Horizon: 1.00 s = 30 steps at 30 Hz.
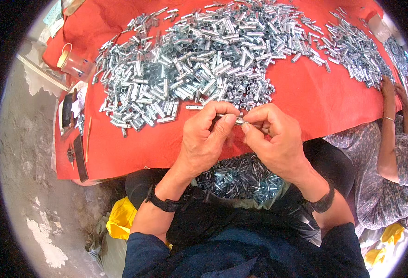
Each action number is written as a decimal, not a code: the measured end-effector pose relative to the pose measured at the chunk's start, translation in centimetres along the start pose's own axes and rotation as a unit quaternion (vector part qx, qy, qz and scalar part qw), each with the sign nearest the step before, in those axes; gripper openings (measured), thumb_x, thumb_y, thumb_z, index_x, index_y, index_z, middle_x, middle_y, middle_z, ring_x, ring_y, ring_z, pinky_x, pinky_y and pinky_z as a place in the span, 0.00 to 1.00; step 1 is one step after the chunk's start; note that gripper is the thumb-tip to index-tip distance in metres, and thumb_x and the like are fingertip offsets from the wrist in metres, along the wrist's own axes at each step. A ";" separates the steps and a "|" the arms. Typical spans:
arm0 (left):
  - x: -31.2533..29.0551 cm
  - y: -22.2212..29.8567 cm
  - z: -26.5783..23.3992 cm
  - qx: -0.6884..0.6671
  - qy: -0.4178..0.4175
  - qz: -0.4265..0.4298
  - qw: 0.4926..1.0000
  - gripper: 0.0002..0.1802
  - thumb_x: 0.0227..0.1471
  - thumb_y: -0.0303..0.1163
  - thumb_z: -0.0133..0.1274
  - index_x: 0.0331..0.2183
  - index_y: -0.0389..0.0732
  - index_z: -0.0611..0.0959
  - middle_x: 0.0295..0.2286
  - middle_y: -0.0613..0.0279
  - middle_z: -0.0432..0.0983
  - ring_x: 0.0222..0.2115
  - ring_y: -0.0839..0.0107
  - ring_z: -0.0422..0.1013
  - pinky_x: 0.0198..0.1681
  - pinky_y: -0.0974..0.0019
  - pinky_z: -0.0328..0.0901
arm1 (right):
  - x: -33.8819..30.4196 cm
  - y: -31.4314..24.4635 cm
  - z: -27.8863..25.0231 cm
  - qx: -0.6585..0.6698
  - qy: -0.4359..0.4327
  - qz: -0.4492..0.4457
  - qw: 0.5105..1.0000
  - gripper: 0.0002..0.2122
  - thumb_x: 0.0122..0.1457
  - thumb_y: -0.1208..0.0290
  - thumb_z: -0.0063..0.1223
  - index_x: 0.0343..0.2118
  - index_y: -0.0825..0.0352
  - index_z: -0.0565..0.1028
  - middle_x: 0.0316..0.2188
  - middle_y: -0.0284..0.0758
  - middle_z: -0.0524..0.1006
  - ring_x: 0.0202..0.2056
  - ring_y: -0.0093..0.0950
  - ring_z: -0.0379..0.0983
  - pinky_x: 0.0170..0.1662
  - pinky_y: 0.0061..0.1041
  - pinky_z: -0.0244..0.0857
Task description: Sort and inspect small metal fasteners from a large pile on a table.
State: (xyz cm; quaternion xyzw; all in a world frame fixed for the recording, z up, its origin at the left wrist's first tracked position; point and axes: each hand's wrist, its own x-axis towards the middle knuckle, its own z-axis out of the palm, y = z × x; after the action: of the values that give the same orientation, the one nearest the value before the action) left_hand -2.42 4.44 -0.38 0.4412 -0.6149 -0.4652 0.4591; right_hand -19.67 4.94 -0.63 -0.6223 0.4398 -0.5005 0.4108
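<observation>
A small shiny metal tube (239, 121) sits between my two hands, over the near part of the red cloth. My left hand (209, 134) pinches its left end between thumb and forefinger. On the other end, the thumb and fingertips of my right hand (278, 139) are closed. The fingertips hide much of the tube. Just beyond my hands spreads a large heap of silvery metal tubes (213, 55), many with holes in their sides. Below my wrists, in my lap, an open bag or container holds more small metal pieces (241, 178).
The red cloth (301, 97) covers the work surface. At left are a clear plastic jar (76, 67), a dark flat strip (80, 158) and a thin stick (88, 139). Another heap of tubes (356, 53) lies at right, near a co-worker's arm (389, 125). A yellow bag (121, 217) is at lower left.
</observation>
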 end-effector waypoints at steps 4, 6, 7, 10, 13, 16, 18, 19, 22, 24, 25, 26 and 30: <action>-0.2 -0.3 0.0 -0.048 -0.003 -0.028 0.998 0.07 0.63 0.28 0.50 0.40 0.35 0.78 0.23 0.68 0.75 0.21 0.83 0.70 0.23 0.76 0.64 | 0.0 0.0 -0.1 0.028 -0.008 0.032 0.999 0.05 0.55 0.81 0.58 0.33 0.71 0.73 0.23 0.33 0.77 0.24 0.14 0.71 0.26 0.19 0.66; -0.2 -0.5 0.1 -0.071 -0.009 -0.044 0.996 0.07 0.63 0.28 0.50 0.40 0.35 0.78 0.23 0.68 0.75 0.21 0.83 0.70 0.23 0.76 0.65 | 0.0 -0.2 0.0 0.059 -0.010 0.047 0.997 0.05 0.55 0.81 0.58 0.33 0.71 0.73 0.23 0.33 0.76 0.25 0.14 0.71 0.25 0.19 0.65; -0.2 -0.6 0.1 -0.084 -0.008 -0.050 0.995 0.07 0.63 0.28 0.50 0.40 0.35 0.78 0.23 0.68 0.75 0.21 0.83 0.70 0.23 0.76 0.65 | 0.0 -0.3 -0.1 0.091 -0.013 0.062 0.994 0.05 0.55 0.81 0.58 0.33 0.71 0.73 0.23 0.33 0.76 0.25 0.13 0.71 0.25 0.19 0.65; -0.2 -0.5 0.4 -0.075 -0.002 -0.045 0.996 0.07 0.63 0.28 0.50 0.40 0.35 0.78 0.23 0.68 0.75 0.21 0.82 0.70 0.23 0.75 0.65 | 0.0 -0.4 -0.2 0.086 -0.011 0.067 0.994 0.04 0.56 0.81 0.57 0.33 0.71 0.73 0.23 0.34 0.76 0.24 0.15 0.72 0.25 0.20 0.65; -0.2 -0.6 0.5 -0.002 0.003 0.008 1.000 0.07 0.63 0.28 0.50 0.40 0.35 0.77 0.23 0.68 0.74 0.21 0.82 0.70 0.23 0.75 0.65 | 0.0 0.6 -0.2 -0.045 0.002 -0.071 0.996 0.04 0.56 0.81 0.57 0.33 0.71 0.73 0.24 0.36 0.77 0.24 0.19 0.73 0.25 0.22 0.66; -0.2 -0.5 0.3 0.027 -0.008 0.029 0.999 0.07 0.63 0.27 0.50 0.40 0.35 0.77 0.24 0.68 0.74 0.22 0.82 0.70 0.24 0.75 0.65 | 0.0 -0.4 -0.4 0.035 -0.030 0.047 0.998 0.04 0.56 0.80 0.58 0.32 0.70 0.74 0.25 0.36 0.77 0.24 0.21 0.73 0.26 0.23 0.66; -0.2 -0.5 -0.1 0.003 -0.019 0.009 1.000 0.07 0.62 0.27 0.51 0.40 0.35 0.76 0.25 0.67 0.74 0.22 0.82 0.70 0.25 0.75 0.65 | -0.2 0.3 -0.4 0.038 -0.034 0.030 0.998 0.04 0.56 0.81 0.59 0.32 0.70 0.75 0.25 0.36 0.77 0.24 0.21 0.73 0.26 0.24 0.66; -0.1 -0.5 -0.3 -0.005 -0.051 0.007 0.999 0.08 0.60 0.28 0.54 0.41 0.35 0.76 0.26 0.67 0.75 0.23 0.82 0.71 0.26 0.74 0.66 | -0.2 0.5 -0.6 0.041 -0.037 0.012 0.998 0.04 0.56 0.81 0.59 0.32 0.70 0.75 0.24 0.35 0.77 0.25 0.21 0.73 0.26 0.24 0.66; -0.2 -0.2 -0.3 -0.050 -0.100 -0.016 0.994 0.13 0.56 0.30 0.60 0.41 0.35 0.76 0.28 0.66 0.76 0.26 0.81 0.72 0.27 0.73 0.67 | 0.0 0.4 -1.1 0.026 -0.061 -0.002 0.998 0.03 0.56 0.81 0.58 0.32 0.70 0.75 0.23 0.35 0.77 0.25 0.20 0.72 0.27 0.23 0.66; -0.1 0.2 -0.6 -0.044 -0.139 -0.052 0.988 0.21 0.49 0.34 0.67 0.39 0.35 0.75 0.29 0.63 0.77 0.28 0.76 0.75 0.29 0.69 0.70 | -0.1 -0.2 -1.5 0.018 -0.080 -0.005 0.997 0.02 0.58 0.80 0.57 0.32 0.71 0.75 0.23 0.34 0.76 0.24 0.19 0.72 0.27 0.22 0.66; 0.0 0.3 -0.8 -0.045 -0.140 -0.052 0.988 0.21 0.49 0.34 0.67 0.39 0.35 0.75 0.29 0.63 0.77 0.28 0.76 0.75 0.29 0.69 0.70 | -0.1 -0.4 -1.7 0.008 -0.098 -0.008 0.995 0.02 0.59 0.79 0.56 0.31 0.71 0.75 0.22 0.33 0.76 0.24 0.19 0.72 0.27 0.22 0.65; 0.0 0.3 -1.0 0.039 -0.155 -0.031 0.987 0.21 0.48 0.35 0.68 0.37 0.35 0.75 0.28 0.61 0.77 0.27 0.73 0.76 0.29 0.67 0.70 | 0.0 -0.6 -2.0 0.007 -0.098 -0.007 0.995 0.02 0.59 0.79 0.56 0.31 0.71 0.75 0.22 0.33 0.76 0.24 0.19 0.72 0.27 0.22 0.65; -0.1 0.4 -1.0 0.183 -0.188 0.022 0.965 0.20 0.46 0.35 0.68 0.33 0.37 0.74 0.26 0.54 0.75 0.25 0.58 0.75 0.28 0.59 0.69 | 0.5 -0.9 -2.7 0.039 -0.148 0.134 0.979 0.04 0.61 0.76 0.53 0.31 0.71 0.75 0.21 0.32 0.75 0.23 0.18 0.71 0.26 0.23 0.65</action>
State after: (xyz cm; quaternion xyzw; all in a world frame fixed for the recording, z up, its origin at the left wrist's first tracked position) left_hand -1.51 4.47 0.18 0.4090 -0.7744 -0.4087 0.2570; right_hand -22.14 4.51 0.75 -0.6082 0.4341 -0.3597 0.5587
